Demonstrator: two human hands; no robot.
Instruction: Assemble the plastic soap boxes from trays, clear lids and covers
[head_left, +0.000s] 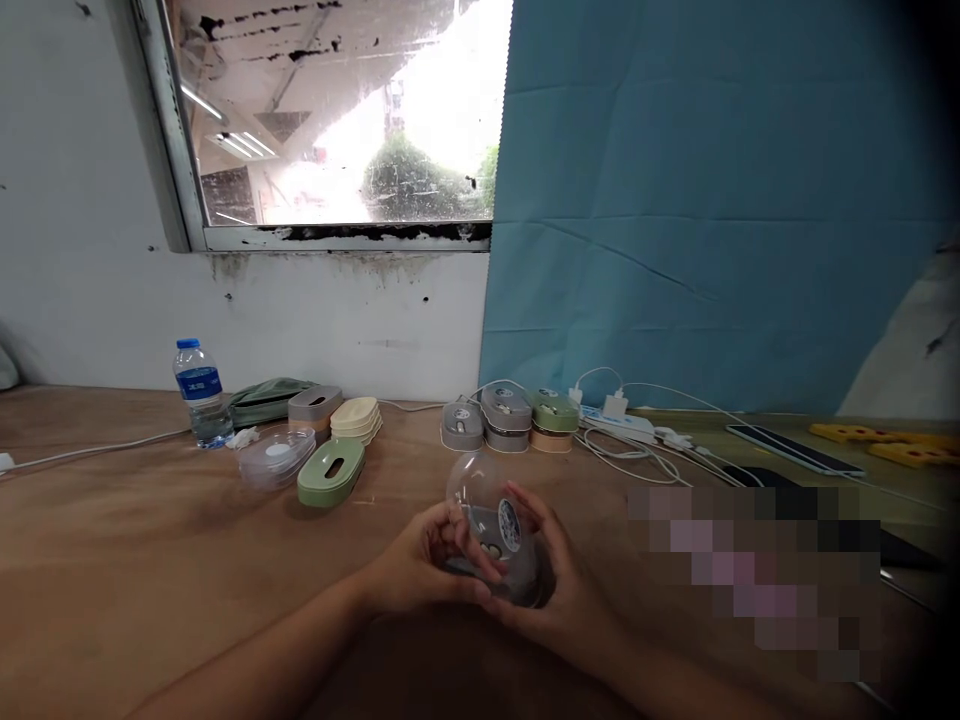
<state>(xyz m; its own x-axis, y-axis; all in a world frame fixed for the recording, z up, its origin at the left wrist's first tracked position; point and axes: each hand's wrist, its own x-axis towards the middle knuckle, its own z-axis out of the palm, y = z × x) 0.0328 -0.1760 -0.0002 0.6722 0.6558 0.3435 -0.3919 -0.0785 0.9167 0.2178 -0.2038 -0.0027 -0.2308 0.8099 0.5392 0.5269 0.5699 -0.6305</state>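
My left hand [412,568] and my right hand [564,592] hold a clear plastic cover [474,482] tilted above the table. A round printed sticker [510,525] is on its right side. Fingers of both hands curl around it, with the thumbs near each other at the bottom. Something grey and a small pale piece show through the clear plastic; I cannot make out what they are. Beyond my hands stand finished-looking oval boxes, a grey one [461,428], a stacked grey pair [507,418] and a green-topped one [555,420].
To the left are a green slotted oval lid [330,480], clear covers [277,458], stacked cream pieces [356,418], a grey box [315,405], a green pouch [270,398] and a water bottle [201,392]. A power strip [619,424] with cables and a phone [795,450] lie right.
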